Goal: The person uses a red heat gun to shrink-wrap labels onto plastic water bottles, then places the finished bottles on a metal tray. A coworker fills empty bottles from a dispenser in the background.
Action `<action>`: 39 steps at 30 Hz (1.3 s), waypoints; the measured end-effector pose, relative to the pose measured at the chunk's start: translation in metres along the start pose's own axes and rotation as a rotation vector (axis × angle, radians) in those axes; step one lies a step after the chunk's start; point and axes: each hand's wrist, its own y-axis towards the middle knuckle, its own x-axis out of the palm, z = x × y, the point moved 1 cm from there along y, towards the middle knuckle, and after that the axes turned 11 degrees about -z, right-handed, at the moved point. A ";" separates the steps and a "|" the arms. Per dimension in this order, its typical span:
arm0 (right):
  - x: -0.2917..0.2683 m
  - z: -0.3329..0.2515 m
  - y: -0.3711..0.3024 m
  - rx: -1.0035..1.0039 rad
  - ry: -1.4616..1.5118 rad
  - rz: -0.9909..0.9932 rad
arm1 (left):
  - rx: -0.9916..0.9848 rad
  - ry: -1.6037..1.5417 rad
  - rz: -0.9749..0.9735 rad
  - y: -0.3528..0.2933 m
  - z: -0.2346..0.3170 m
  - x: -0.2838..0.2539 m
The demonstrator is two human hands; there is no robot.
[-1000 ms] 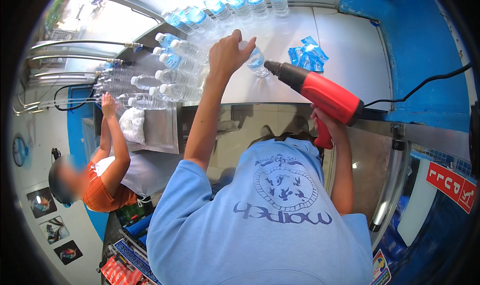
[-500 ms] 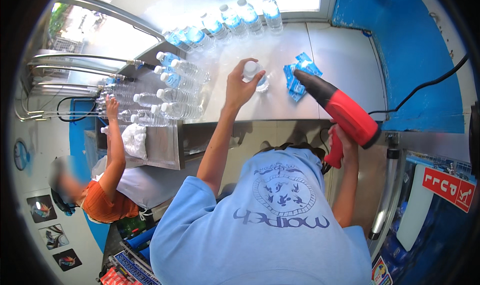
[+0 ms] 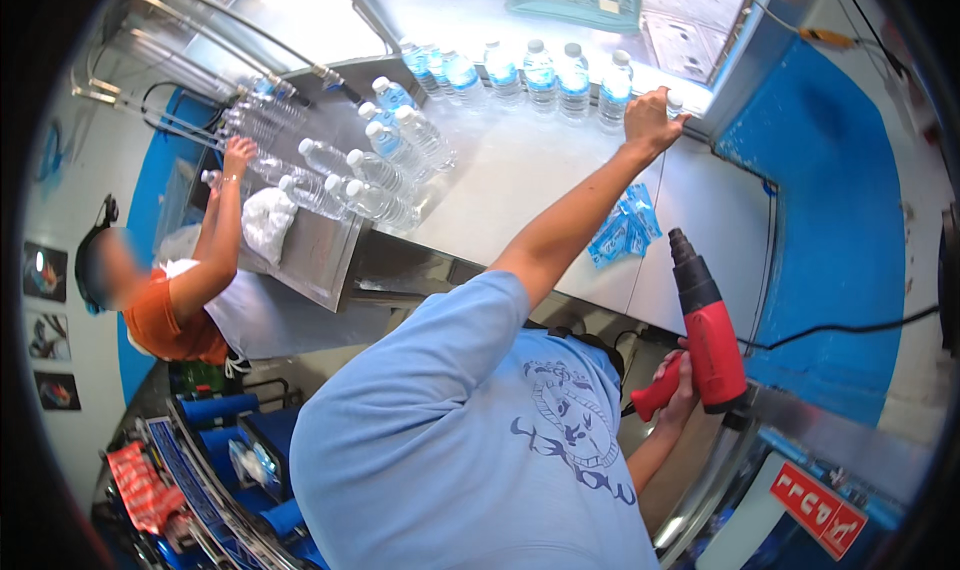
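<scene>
Left grip [image 3: 653,122] shifted from mid-bench [image 3: 515,185] to window row's right end, closed round bottle [image 3: 675,102]; right grip [image 3: 682,392] holds heat gun [image 3: 713,350]. Row bottles [image 3: 540,77] look done; plain bottles [image 3: 380,201] remain.

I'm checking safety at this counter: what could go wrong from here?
The heat gun in the right hand has its nozzle near the blue labels in this view; if hot, it might scorch them. The left hand, at a bottle, could knock the neighbouring bottle. The cord might snag.
</scene>
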 end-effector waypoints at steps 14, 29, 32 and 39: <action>-0.018 -0.013 0.023 0.113 0.007 -0.099 | 0.319 0.006 0.460 -0.058 -0.034 -0.136; 0.077 0.006 0.029 0.145 -0.022 -0.188 | -0.537 0.672 -0.095 -0.121 -0.254 -0.434; 0.096 0.012 0.029 0.143 -0.048 -0.211 | -0.454 0.550 -0.035 -0.130 -0.266 -0.444; 0.121 0.018 0.028 0.124 -0.043 -0.205 | -0.095 0.475 -0.005 -0.126 -0.234 -0.510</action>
